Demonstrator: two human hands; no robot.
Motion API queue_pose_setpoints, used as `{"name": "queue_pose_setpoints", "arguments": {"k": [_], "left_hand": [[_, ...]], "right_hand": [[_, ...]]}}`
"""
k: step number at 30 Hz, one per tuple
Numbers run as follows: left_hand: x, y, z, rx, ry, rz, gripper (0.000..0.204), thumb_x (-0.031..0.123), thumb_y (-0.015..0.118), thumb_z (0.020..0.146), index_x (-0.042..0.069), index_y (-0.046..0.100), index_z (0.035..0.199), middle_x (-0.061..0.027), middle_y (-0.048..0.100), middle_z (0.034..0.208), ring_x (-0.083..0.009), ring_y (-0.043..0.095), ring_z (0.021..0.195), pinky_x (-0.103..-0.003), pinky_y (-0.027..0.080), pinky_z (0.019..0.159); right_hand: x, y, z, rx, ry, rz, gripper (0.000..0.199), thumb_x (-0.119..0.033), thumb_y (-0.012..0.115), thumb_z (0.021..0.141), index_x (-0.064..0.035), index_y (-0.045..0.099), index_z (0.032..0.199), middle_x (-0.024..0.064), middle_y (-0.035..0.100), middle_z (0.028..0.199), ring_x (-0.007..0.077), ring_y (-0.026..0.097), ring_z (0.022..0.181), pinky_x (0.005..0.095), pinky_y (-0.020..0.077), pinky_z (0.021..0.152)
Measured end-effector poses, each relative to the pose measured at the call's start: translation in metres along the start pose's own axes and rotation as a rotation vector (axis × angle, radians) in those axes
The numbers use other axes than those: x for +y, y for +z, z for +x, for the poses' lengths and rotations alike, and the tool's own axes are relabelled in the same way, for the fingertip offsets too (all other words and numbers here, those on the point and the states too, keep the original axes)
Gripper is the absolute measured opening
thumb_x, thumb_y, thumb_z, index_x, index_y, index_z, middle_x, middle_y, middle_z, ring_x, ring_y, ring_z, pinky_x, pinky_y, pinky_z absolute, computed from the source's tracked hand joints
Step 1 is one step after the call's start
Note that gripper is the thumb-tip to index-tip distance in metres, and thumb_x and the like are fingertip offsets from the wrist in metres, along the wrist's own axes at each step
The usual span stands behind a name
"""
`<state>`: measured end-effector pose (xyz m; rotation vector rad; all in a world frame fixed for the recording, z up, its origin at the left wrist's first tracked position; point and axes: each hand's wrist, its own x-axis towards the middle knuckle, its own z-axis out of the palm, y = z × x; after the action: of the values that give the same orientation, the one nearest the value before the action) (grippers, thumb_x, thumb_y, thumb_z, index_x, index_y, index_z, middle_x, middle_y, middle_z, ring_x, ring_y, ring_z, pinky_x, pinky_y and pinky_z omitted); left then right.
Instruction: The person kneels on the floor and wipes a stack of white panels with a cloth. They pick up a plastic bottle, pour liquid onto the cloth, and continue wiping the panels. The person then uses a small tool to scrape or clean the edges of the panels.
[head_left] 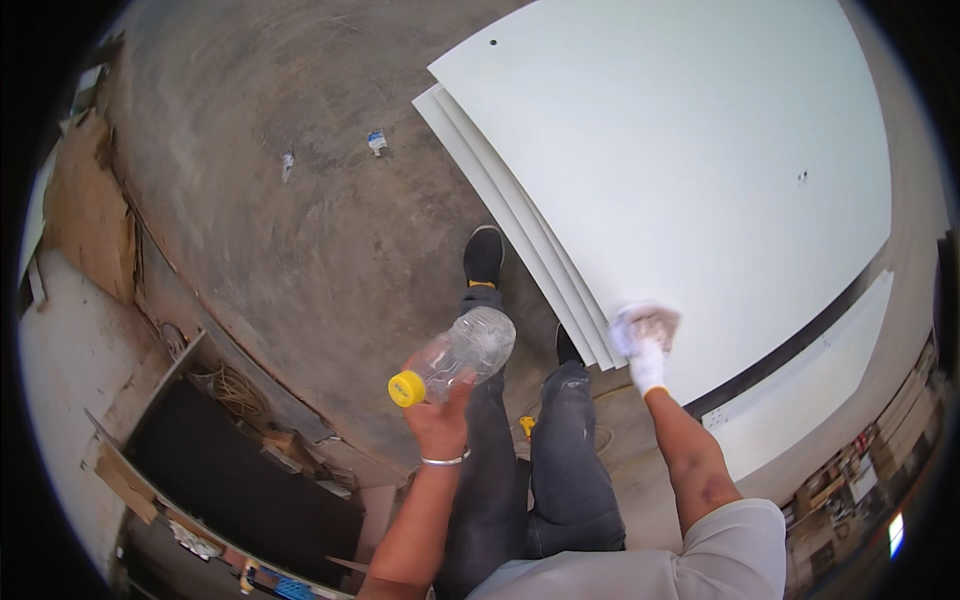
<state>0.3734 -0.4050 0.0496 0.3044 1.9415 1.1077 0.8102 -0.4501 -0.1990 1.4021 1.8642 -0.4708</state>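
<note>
My left hand point(442, 418) is wrapped round a clear plastic bottle point(478, 345) with a yellow cap. The bottle lies tilted, its cap toward the lower left; whether liquid is inside is hard to tell. In a white glove, my right hand point(650, 358) presses a whitish cloth point(632, 322) onto the near corner of a large white panel point(720, 190). Motion blurs the cloth and fingers. Beneath the top panel, several more white panels point(530, 225) are stacked slightly out of line.
My shoe point(484, 255) stands on the concrete floor point(290, 230) beside the stack. Small scraps of litter point(377, 142) lie farther off. Another white panel point(800, 385) is at the right. A dark open cabinet point(240, 480) and a coil of cord point(240, 392) are at lower left.
</note>
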Motion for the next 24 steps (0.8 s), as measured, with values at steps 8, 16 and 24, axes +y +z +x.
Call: {"name": "queue_pose_setpoints", "arguments": {"k": [8,16,24], "left_hand": [[0.029,0.005,0.054,-0.203,0.04,0.281,0.061,0.004,0.088,0.086,0.0,0.059,0.139,-0.0115,0.065,0.137,-0.0231,0.061,0.128,-0.039,0.048,0.113],[0.064,0.066,0.067,-0.52,0.262,0.434,0.058,0.001,0.084,0.089,-0.001,0.058,0.141,-0.0111,0.065,0.139,-0.0253,0.06,0.13,-0.04,0.046,0.115],[0.025,0.11,-0.023,-0.757,0.3,0.651,0.053,0.001,0.082,0.092,-0.004,0.06,0.14,-0.0121,0.067,0.135,-0.0236,0.064,0.125,-0.038,0.049,0.111]], "right_hand": [[-0.184,-0.123,0.128,0.407,-0.024,0.684,0.062,-0.023,0.051,0.099,-0.0154,0.052,0.16,0.0172,0.042,0.17,0.0366,0.026,0.162,0.0571,0.0079,0.134],[-0.128,-0.154,0.109,0.423,-0.223,0.704,0.058,-0.029,0.047,0.103,-0.0181,0.051,0.161,0.0023,0.044,0.171,0.0209,0.033,0.161,0.0453,0.0134,0.136],[0.003,0.111,-0.054,0.734,1.032,0.952,0.048,-0.019,0.054,0.101,-0.0133,0.06,0.148,0.0191,0.055,0.155,0.0416,0.042,0.151,0.0512,0.0305,0.128]]}}
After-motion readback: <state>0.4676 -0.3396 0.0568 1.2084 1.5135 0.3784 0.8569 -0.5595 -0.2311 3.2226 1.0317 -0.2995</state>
